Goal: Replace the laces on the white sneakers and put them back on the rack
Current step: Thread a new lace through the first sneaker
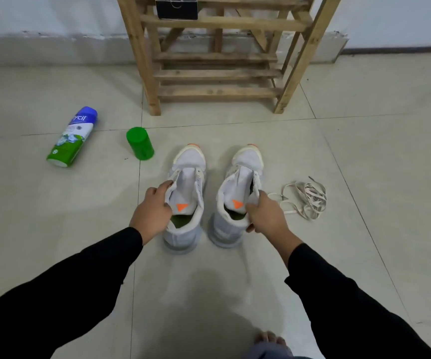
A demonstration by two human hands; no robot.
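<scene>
Sneakers (189,161), two (unlaced), one grasped in left hand (151,211) grip, other in right hand (267,216) grip, one lace pile (306,200) nearby.

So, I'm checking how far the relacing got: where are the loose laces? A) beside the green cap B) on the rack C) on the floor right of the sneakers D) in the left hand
C: the laces lie heaped on the floor, right of the right sneaker that the right hand holds; the left hand holds the left sneaker.
</scene>
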